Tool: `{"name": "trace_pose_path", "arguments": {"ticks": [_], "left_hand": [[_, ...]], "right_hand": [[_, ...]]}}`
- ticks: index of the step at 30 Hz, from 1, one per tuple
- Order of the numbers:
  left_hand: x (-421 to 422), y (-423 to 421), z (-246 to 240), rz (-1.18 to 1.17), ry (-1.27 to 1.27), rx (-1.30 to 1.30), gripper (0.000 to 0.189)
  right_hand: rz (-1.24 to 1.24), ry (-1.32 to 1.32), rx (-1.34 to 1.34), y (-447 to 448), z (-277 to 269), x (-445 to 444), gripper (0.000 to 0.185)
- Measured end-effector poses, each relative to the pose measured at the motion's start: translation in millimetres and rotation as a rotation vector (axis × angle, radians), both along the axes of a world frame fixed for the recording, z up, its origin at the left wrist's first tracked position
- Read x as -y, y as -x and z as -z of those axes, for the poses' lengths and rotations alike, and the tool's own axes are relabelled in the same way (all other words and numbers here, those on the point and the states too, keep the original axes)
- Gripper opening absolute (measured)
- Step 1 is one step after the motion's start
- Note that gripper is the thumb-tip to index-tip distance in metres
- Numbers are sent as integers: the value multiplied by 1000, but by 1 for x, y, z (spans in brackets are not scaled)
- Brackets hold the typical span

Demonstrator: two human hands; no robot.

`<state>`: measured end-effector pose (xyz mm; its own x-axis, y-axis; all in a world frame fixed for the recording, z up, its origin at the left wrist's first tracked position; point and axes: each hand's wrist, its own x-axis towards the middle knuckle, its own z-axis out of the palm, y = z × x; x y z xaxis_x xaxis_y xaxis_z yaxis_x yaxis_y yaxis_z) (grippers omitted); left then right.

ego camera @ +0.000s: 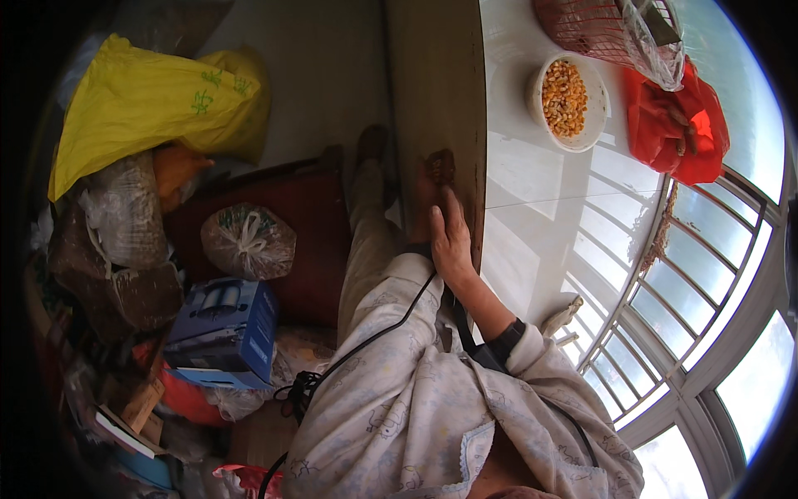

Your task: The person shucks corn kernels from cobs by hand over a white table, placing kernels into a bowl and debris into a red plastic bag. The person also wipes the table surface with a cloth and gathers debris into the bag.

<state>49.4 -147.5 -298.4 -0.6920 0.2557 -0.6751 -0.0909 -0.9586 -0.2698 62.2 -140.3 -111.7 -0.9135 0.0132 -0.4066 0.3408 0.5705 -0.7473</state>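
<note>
My left hand [424,209] is in shadow beside the brown side panel [436,81] of the white-topped surface. It appears closed around a small, bumpy reddish-brown object [440,167], too dark to name. My right hand [456,240] is in brighter light just behind, its thumb and fingers apart and stretched towards that object. I cannot see whether the fingertips touch it. Loose yellow-orange maize kernels [564,96] lie in a white plastic bowl [597,115] on the white tiled surface [517,237], ahead and to the right of my hands.
A red mesh basket [580,28] and a red plastic bag [676,125] are beyond the bowl. Window bars [698,249] line the right. On my left are a yellow bag [149,106], a tied clear bag [249,240], a blue box [221,330] and piled bags. A black cable [374,340] crosses my clothes.
</note>
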Motion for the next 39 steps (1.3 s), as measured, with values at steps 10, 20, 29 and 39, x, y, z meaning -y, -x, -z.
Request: {"name": "trace_pose_path", "arguments": {"ticks": [10, 20, 29, 39], "left_hand": [[12, -19, -3, -30, 4, 55, 39], [-5, -22, -7, -37, 21, 71, 37], [-8, -16, -12, -31, 36, 72, 36], [6, -6, -16, -49, 69, 72, 35]], "right_hand": [[55, 20, 51, 29, 56, 11, 55], [-16, 11, -71, 29, 47, 8, 53], [-89, -76, -126, 31, 50, 5, 51], [-138, 48, -48, 15, 6, -15, 38]]}}
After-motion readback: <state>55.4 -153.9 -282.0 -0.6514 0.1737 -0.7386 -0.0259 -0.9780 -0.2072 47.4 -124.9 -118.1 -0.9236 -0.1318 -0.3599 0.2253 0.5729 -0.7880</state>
